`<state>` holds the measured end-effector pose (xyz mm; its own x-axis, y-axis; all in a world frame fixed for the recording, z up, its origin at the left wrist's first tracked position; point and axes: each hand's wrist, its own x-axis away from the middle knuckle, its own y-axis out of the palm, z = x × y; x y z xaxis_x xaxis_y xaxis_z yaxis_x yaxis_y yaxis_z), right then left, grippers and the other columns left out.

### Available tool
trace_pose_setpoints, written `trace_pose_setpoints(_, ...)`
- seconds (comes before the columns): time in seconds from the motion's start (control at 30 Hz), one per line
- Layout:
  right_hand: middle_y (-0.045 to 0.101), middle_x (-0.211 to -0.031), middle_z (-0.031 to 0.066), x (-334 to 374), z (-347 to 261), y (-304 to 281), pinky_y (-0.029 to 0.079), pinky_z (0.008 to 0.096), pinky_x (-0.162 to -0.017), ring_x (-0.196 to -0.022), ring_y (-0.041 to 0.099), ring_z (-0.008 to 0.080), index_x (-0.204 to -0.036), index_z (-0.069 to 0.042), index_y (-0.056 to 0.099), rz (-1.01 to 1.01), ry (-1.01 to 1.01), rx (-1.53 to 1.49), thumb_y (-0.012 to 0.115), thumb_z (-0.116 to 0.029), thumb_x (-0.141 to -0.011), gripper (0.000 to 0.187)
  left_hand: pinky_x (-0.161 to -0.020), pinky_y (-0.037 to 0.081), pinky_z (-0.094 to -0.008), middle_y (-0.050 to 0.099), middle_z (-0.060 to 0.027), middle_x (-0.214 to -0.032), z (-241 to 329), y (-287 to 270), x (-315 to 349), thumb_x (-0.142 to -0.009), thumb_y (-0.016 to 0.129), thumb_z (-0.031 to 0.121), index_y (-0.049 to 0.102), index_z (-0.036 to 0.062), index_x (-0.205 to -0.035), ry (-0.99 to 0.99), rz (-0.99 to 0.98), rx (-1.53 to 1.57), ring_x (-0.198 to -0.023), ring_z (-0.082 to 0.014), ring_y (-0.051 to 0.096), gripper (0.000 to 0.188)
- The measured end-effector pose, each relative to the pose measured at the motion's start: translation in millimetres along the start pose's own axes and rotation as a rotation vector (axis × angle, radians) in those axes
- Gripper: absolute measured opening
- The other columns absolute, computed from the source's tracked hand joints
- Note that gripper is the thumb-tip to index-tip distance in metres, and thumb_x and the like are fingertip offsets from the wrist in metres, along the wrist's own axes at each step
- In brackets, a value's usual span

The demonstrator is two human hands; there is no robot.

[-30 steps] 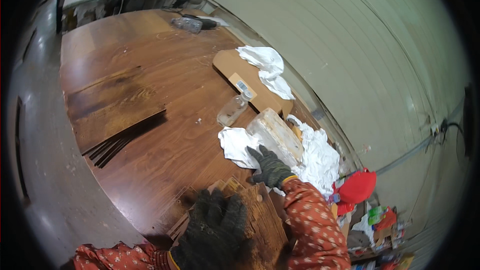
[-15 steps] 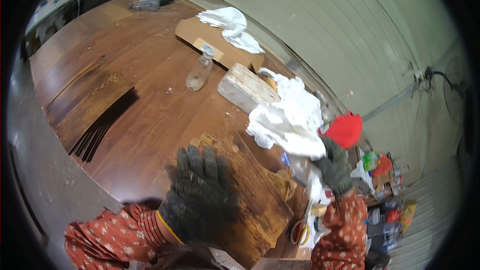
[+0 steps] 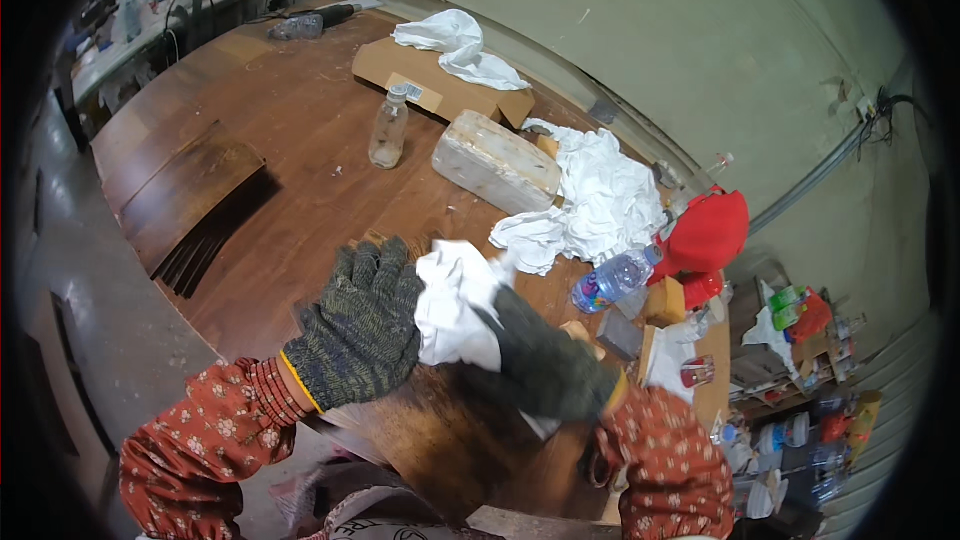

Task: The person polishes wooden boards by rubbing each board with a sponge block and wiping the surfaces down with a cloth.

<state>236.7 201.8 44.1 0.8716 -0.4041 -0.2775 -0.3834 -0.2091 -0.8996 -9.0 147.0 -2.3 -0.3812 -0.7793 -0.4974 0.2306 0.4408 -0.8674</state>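
Note:
Both my hands wear dark knitted work gloves. My right hand (image 3: 545,355), smeared by motion, grips a crumpled white cloth (image 3: 455,305) over a brown wood-grained board (image 3: 430,430) in front of me. Beside the cloth, my left hand (image 3: 360,330) lies over the board's left side with fingers stretched out, holding nothing. The two hands and the cloth hide much of the board's far part. More white cloths (image 3: 605,195) are heaped on the table beyond my right hand.
A stack of curved dark boards (image 3: 200,195) lies at the left table edge. Farther back are a glass bottle (image 3: 388,130), a wrapped block (image 3: 495,160) and a flat cardboard box (image 3: 375,65). A plastic bottle (image 3: 615,280) and a red cap (image 3: 708,230) are at right.
My right hand has drawn a white cloth from the heap leftward over the board. My left hand has shifted slightly up and left. The view has turned a little.

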Motion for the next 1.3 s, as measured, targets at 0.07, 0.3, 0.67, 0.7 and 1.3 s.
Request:
trace_pose_setpoints(0.07,0.048,-0.132,0.0288,-49,30,23,0.04,0.0509,-0.108,-0.119,0.051,0.0435,-0.141,-0.003,0.045,-0.08,0.116,-0.88,0.06,-0.022,-0.094,0.052,-0.1,0.037,-0.0635,0.052,-0.0357,-0.12,1,-2,-1,-0.082,0.063,0.024,0.054,-0.0111,-0.122,0.024,0.032,0.034,-0.11,-0.0529,0.052,0.055)
trace_pose_setpoints(0.3,0.042,-0.143,0.0317,-76,70,56,0.036,0.0466,-0.113,-0.134,0.042,0.0457,-0.149,0.001,0.035,0.178,-0.121,-0.222,0.058,-0.03,-0.095,0.066,-0.094,0.044,-0.0564,0.056,-0.0316,-0.117,6,-4,-7,-0.087,0.066,0.022,0.051,-0.0097,-0.13,-0.155,-0.025,0.14,-0.107,-0.0507,0.055,0.056)
trace_pose_setpoints(0.67,0.047,-0.144,0.029,160,-32,28,0.039,0.0522,-0.112,-0.133,0.046,0.0502,-0.147,-0.006,0.048,0.203,0.164,-0.073,0.067,-0.036,-0.089,0.068,-0.109,0.038,-0.0526,0.052,-0.0274,-0.138,16,-7,-7,-0.097,0.057,0.029,0.05,-0.0007,-0.138,-0.261,-0.045,0.002,-0.13,-0.044,0.048,0.051)
trace_pose_setpoints(0.7,0.047,-0.144,0.0275,173,-42,44,0.038,0.0516,-0.112,-0.134,0.046,0.0496,-0.146,-0.007,0.05,0.293,0.215,-0.111,0.07,-0.035,-0.087,0.069,-0.108,0.038,-0.0523,0.053,-0.0271,-0.137,17,-8,-8,-0.098,0.057,0.029,0.05,-0.0008,-0.137,-0.257,-0.026,-0.008,-0.13,-0.0436,0.048,0.05)
trace_pose_setpoints(1.3,0.049,-0.145,0.0235,105,-108,6,0.039,0.0455,-0.113,-0.134,0.051,0.0371,-0.145,0.003,0.042,0.68,0.076,-0.827,0.074,-0.021,-0.088,0.07,-0.113,0.037,-0.0502,0.039,-0.0249,-0.153,116,-71,-16,-0.082,0.077,0.011,0.042,0.0051,-0.148,0.456,0.173,0.437,-0.14,-0.0389,0.043,0.075)
